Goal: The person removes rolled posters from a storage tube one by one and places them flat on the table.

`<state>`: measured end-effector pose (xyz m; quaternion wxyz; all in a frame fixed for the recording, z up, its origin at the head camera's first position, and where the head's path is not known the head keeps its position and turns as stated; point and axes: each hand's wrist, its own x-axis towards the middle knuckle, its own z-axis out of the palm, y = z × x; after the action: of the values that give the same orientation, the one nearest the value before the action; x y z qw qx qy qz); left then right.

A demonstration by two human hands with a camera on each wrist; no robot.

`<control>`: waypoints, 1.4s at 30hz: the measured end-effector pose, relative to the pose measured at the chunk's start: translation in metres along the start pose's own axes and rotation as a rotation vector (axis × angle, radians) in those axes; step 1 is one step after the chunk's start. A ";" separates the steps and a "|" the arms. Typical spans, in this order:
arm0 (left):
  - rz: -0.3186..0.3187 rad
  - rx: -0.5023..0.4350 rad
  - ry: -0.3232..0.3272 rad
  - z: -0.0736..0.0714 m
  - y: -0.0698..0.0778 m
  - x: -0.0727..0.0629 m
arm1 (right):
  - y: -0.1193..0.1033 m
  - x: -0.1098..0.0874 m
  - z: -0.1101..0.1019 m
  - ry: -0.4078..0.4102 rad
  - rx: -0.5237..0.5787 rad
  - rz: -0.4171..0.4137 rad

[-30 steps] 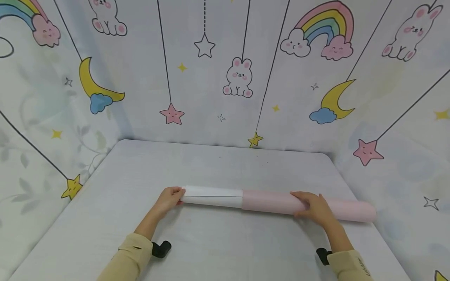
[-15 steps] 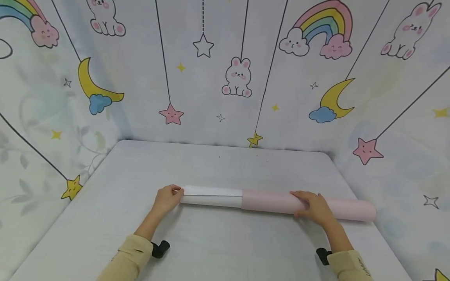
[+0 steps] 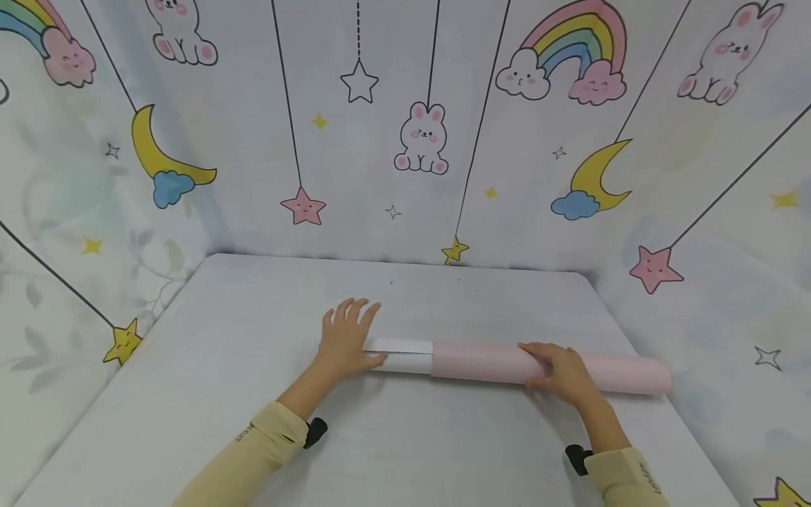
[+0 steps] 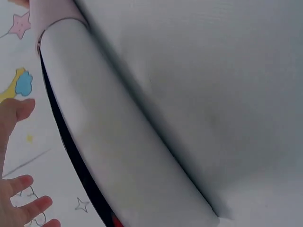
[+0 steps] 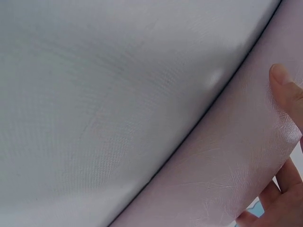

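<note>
A long pink roll (image 3: 478,362) lies across the white table, with a thinner white rolled sheet (image 3: 408,363) sticking out of its left end. In the left wrist view a dark gap with a bit of red shows along one edge of the white rolled sheet (image 4: 104,118). My left hand (image 3: 345,345) hovers at the sheet's left part with fingers spread, hiding its end; whether the thumb touches it I cannot tell. My right hand (image 3: 565,374) grips the pink roll right of its middle, thumb on the near side and fingers over the far side, as the right wrist view confirms.
The white tabletop (image 3: 405,436) surrounds the roll, and the pink roll's right end comes close to the right table edge. Behind the table hangs a patterned cloth (image 3: 253,141) with rabbits, stars, moons and rainbows.
My left hand has let go of the white sheet's left end, moved right and spread its fingers. My right hand keeps its grip on the pink roll. The head view has shifted slightly.
</note>
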<state>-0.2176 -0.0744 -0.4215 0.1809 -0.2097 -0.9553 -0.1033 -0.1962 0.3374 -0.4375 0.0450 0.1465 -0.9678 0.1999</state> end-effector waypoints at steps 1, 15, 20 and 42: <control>0.037 0.017 -0.028 0.002 0.004 0.002 | 0.000 0.000 0.000 0.000 -0.002 0.001; 0.186 0.118 -0.355 0.030 0.037 0.029 | -0.001 0.002 0.000 0.002 -0.011 0.000; 0.167 0.072 -0.461 0.038 0.038 0.033 | -0.002 0.001 -0.001 0.005 -0.014 -0.013; 0.052 -0.036 -0.552 0.036 0.008 0.019 | -0.003 -0.004 -0.008 -0.052 0.053 -0.075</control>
<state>-0.2407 -0.0504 -0.4463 -0.0875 -0.2577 -0.9607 -0.0543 -0.1916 0.3391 -0.4299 0.0236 0.1889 -0.9568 0.2200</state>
